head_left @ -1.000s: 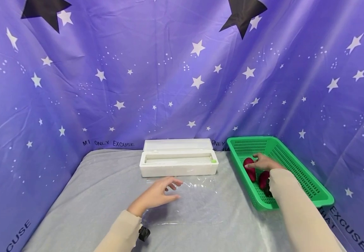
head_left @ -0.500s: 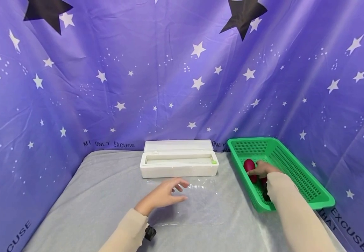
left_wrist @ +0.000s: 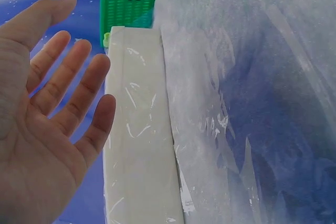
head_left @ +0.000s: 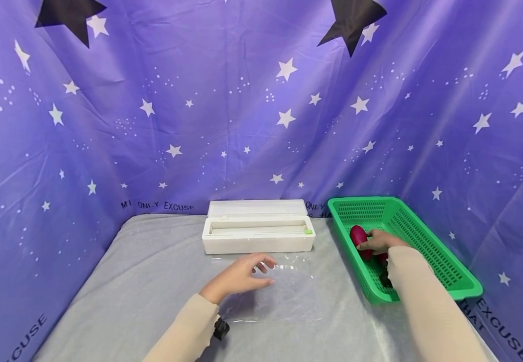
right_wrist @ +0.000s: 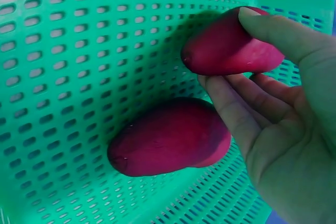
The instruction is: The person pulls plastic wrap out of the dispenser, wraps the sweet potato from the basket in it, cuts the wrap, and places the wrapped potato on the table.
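In the right wrist view, my right hand holds a red mango, thumb on top and fingers beneath. A second red mango lies below it against the slotted wall of the green basket. In the head view the right hand reaches down inside this basket, and the sleeve and wrist partly cover the second mango. My left hand, fingers spread and loosely bent, hovers over a sheet of clear plastic film and holds nothing.
Behind the film stands a long white film box, its lid raised and a green cutter at its right end. Grey cloth covers the table. A purple star curtain hangs around the back and sides.
My right hand has lowered onto the mango in the basket and taken hold of it. The left hand has drifted right over the film, still empty.
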